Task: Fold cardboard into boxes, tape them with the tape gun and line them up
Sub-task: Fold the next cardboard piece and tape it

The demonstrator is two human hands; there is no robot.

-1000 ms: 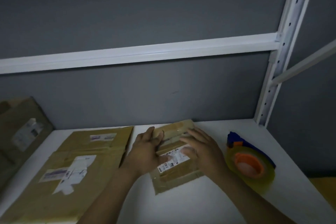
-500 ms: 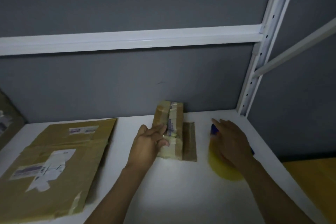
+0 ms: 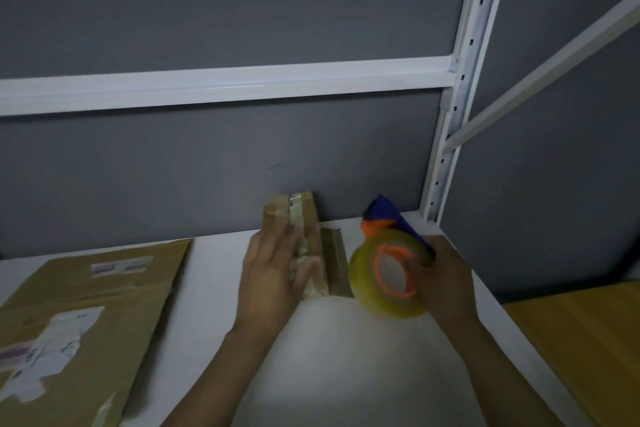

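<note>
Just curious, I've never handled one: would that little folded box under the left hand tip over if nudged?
Probably. The small box looks narrow and tall, so a sideways push may topple it. It seems light, thin cardboard, likely to slide on the smooth white shelf. The left hand appears to be steadying it.

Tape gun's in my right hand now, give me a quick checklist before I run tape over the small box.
1. Tape gun gripped: ok, the right hand holds it lifted off the shelf.
2. Small box steadied: ok, the left hand lies flat on it.
3. Box flaps closed: not ok, one flap lies open on the shelf toward the tape gun.
4. Loose tape end ready at the blade: cannot tell, too blurred.
5. Left fingers off the seam: not ok, they lie on the box top.
6. Flattened cardboard out of the way: ok, apart on the left.
</note>
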